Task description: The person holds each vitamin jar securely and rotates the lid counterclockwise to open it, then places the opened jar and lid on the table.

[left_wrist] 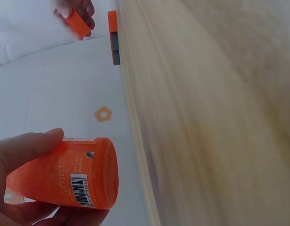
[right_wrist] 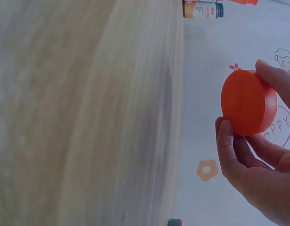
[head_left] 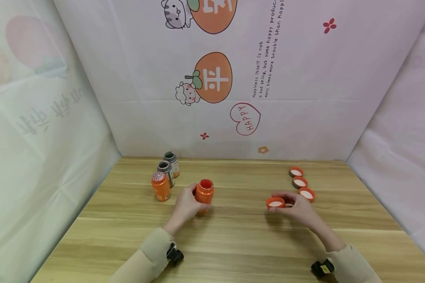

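My left hand (head_left: 187, 205) grips an open-mouthed orange bottle (head_left: 204, 193), thumb on one side and fingers round the other. Its base and a barcode label (left_wrist: 82, 189) show in the left wrist view, where the bottle is clear of the wooden table. Across from it, my right hand (head_left: 297, 208) pinches an orange cap (head_left: 275, 203) between thumb and fingers. The cap's white inside faces up in the head view, while its smooth outer face (right_wrist: 243, 102) shows in the right wrist view. A wide gap separates bottle and cap.
At the left stand an orange bottle (head_left: 161, 188) and two grey bottles, one nearer (head_left: 166, 173) and one farther (head_left: 171, 163), all uncapped. Three caps lie in a row at the right: far (head_left: 296, 171), middle (head_left: 300, 182) and near (head_left: 306, 194). White printed sheets (head_left: 145, 78) enclose the wooden table (head_left: 233, 243).
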{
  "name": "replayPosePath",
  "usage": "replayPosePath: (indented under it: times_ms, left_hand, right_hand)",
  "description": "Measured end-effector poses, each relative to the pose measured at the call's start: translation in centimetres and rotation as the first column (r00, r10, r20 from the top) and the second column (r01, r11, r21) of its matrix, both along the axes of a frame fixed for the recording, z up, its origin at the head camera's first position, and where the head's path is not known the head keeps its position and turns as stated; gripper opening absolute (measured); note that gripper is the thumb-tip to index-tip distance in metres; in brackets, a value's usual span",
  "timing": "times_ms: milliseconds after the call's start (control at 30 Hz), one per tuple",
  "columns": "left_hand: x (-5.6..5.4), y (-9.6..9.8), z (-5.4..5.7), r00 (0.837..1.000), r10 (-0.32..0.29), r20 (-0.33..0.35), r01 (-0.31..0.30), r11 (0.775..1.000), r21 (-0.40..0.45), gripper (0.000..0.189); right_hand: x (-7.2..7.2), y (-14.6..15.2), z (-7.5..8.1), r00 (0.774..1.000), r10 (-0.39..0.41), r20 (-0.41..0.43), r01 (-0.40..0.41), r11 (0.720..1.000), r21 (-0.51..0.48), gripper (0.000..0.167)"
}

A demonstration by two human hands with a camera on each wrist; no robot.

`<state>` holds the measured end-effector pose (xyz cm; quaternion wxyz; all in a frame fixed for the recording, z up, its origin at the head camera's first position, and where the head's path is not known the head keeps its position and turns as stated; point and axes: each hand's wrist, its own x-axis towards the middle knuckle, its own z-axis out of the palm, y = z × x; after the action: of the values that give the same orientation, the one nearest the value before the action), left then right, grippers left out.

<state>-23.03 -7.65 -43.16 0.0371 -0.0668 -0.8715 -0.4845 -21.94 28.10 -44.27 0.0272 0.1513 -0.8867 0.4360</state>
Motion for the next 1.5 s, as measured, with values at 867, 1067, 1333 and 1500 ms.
replayPosePath:
  times_ms: [867,1067,1333,1500]
  left_hand:
    - [-0.1,-2.9,0.0,0.995,0.091,-0.043,-0.093,0.995,-0.044,0.057]
    - [-0.1,-3.4,0.0,0.994,0.108,-0.021,-0.109,0.993,-0.047,0.061]
    - [0.0,-4.2,0.0,0.992,0.127,-0.02,-0.128,0.989,-0.075,0.066]
    - [0.1,-4.7,0.0,0.991,0.131,-0.014,-0.131,0.989,-0.07,0.066]
  right_hand:
    - [0.2,2.3,0.1,0.997,-0.069,-0.039,0.074,0.987,0.141,0.063]
    - [0.2,2.7,0.0,0.996,-0.071,-0.047,0.078,0.982,0.17,0.061]
    - [0.4,3.3,0.2,0.993,-0.104,-0.059,0.115,0.963,0.244,0.06]
    - [0.5,3.7,0.3,0.988,-0.131,-0.076,0.148,0.944,0.293,0.062]
